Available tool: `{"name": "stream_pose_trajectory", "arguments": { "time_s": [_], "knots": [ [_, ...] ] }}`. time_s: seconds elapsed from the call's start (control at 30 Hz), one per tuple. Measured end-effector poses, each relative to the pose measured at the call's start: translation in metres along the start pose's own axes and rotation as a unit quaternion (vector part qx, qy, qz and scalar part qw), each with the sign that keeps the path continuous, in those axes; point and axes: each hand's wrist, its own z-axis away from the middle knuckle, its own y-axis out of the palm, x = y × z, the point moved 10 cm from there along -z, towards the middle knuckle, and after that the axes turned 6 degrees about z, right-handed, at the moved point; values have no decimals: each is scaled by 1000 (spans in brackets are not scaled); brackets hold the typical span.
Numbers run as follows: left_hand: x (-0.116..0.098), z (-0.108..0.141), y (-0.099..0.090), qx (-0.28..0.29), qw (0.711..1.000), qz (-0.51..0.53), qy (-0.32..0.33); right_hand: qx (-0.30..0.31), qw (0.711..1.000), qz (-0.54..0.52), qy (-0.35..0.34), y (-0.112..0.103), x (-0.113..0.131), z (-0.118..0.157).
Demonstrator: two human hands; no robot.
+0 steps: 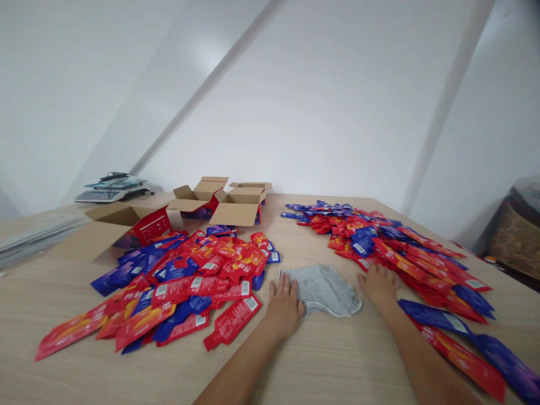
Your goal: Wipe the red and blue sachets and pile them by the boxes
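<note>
The spread left hand [283, 306] is touching the gray cloth [331, 292], maybe keeping it still; the spread right hand [381, 288] is resting by packets [404, 260].

wood-grain table [324, 360] with sachet piles [211, 264], open boxes [236, 214], grey cloth [327, 289]

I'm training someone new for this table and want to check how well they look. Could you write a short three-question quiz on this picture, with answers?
1. True or false: the grey cloth lies between the person's left hand and right hand.

2. The packets are mainly:
a) green and yellow
b) red and blue
c) black and white

3. Fill in: the tops of the cardboard boxes are ____.

Key: 1 true; 2 b; 3 open.
</note>
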Motion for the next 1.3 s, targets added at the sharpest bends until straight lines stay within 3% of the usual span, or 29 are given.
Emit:
{"name": "stream_pose_trajectory", "arguments": {
  "time_s": [0.1, 0.23, 0.33, 0.4, 0.53, 0.6, 0.8, 0.93, 1.1, 1.3],
  "knots": [
    [0, 1, 0, 5, 1000, 1, 0, 43, 998, 50, -8, 12, -7, 4],
    [0, 1, 0, 8, 1000, -4, 6, 79, 988, 65, -112, 14, 30, 14],
    [1, 0, 1, 6, 1000, -12, 5, 86, 982, 64, -155, 10, 47, 21],
    [1, 0, 1, 5, 1000, -19, 4, 79, 985, 51, -146, 5, 45, 20],
    [-1, 1, 1, 8, 1000, -26, 9, -27, 997, 58, -48, -9, 21, 4],
    [-1, 2, 0, 9, 1000, -24, 8, -51, 996, 69, -12, -5, 14, -3],
    [-1, 2, 0, 6, 1000, -20, 9, -25, 994, 105, 15, 9, 17, -26],
    [0, 2, 0, 4, 1000, -23, 10, -8, 991, 125, -44, 5, 23, -33],
    [-1, 1, 1, 11, 1000, -23, 7, 14, 987, 127, -96, -3, 31, -13],
    [-1, 1, 0, -1, 1000, -19, 15, 12, 986, 83, -146, -15, 76, 37]
  ]
}}
